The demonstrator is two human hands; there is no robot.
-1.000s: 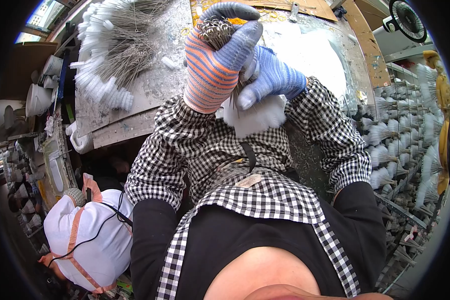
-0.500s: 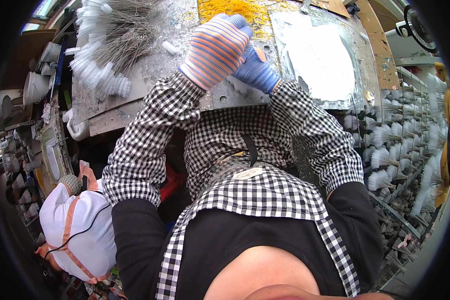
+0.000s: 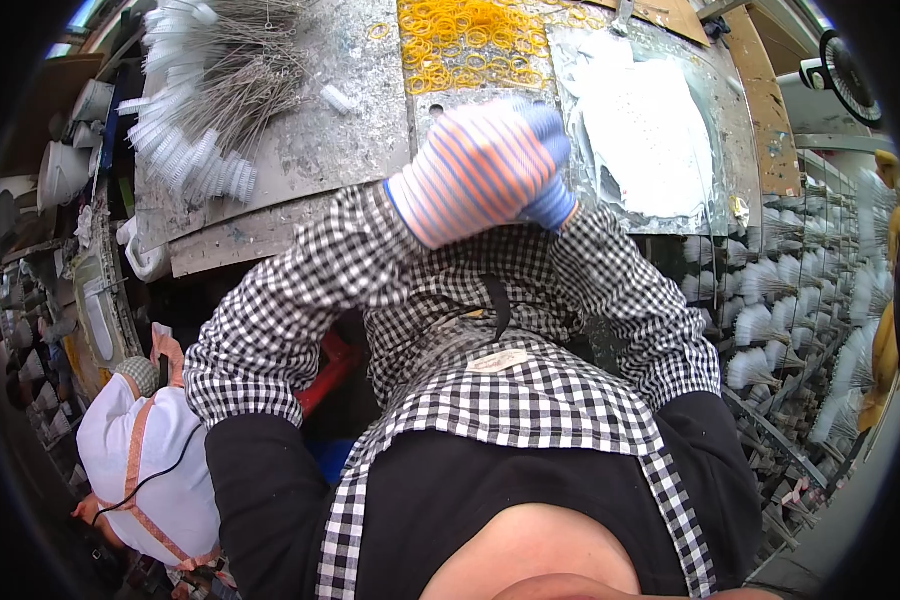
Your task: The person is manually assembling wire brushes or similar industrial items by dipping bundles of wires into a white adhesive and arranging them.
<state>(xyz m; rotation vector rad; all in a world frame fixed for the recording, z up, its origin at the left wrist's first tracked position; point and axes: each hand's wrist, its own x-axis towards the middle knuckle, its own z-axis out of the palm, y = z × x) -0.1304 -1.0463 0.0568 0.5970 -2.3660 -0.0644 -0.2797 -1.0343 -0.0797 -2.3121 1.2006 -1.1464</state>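
My left hand [image 3: 470, 175], in an orange and blue striped glove, is closed and blurred by motion. It presses against my right hand [image 3: 552, 207], in a blue glove, which shows only in part behind it. Both meet over the table's front edge, and whatever lies between their fingers is hidden. Just beyond them, yellow rubber bands [image 3: 465, 42] are spread on the metal tabletop [image 3: 355, 145]. To their right lies a thick white paste [image 3: 645, 140] on a flat board. A heap of wire-stemmed brushes with white bristles [image 3: 195, 165] fills the table's left side.
A small white bristle piece [image 3: 338, 99] lies alone right of the heap. Racks of white brushes [image 3: 770, 315] stand close by on the right, below a black fan [image 3: 850, 80]. Another person in white [image 3: 150, 465] is at the lower left. White tubs [image 3: 65, 172] stand at the far left.
Both hands have come nearer to me and slightly right, still together. More of the rubber bands now shows. My left glove covers more of the right one.
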